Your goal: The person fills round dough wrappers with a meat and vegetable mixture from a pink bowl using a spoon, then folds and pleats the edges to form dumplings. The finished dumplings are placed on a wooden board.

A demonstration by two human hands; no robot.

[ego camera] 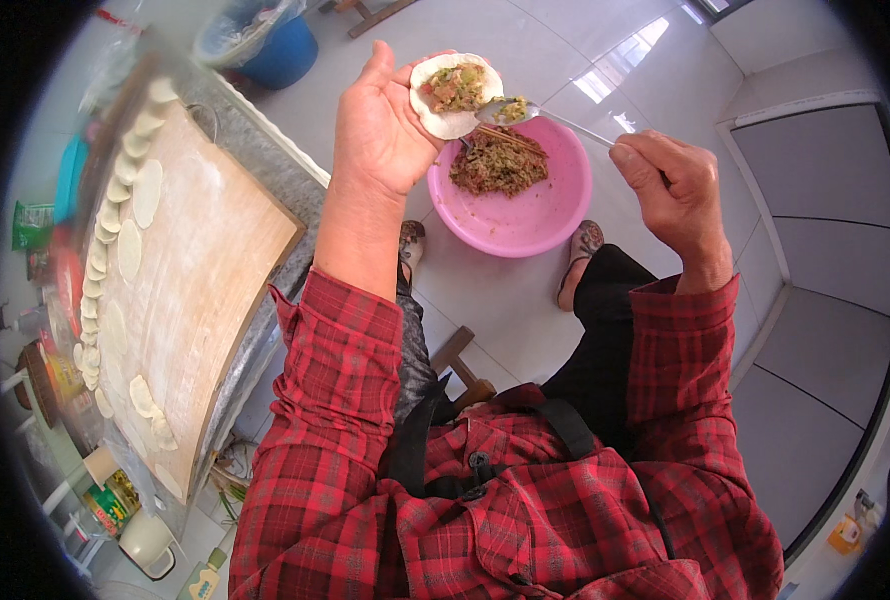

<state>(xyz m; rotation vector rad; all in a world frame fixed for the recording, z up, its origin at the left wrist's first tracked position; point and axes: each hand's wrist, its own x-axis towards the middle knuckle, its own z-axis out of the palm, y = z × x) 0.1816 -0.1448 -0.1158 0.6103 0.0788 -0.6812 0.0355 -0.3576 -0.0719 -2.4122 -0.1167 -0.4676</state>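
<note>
On the palm and fingers of my left hand [388, 120] lies a round dumpling wrapper [448, 126] with a heap of chopped filling [456, 86] on it. My right hand [674, 187] grips the handle of a metal spoon [535, 112]; its bowl, with some filling in it, is at the wrapper's right edge. Below both hands a pink plastic basin [508, 225] holds more filling [501, 161], with chopsticks [512, 139] in it. To the left, a floured wooden board [204, 217] carries a curved row of folded dumplings [93, 277] and several flat wrappers [147, 193].
The board rests on a stone-topped table [283, 259] beside my left arm. A blue bin [280, 52] with a plastic liner stands beyond it. Packets and a pot [147, 544] are at the far left. Part of a wooden stool [463, 367] shows between my legs. Grey panels [820, 180] are at the right.
</note>
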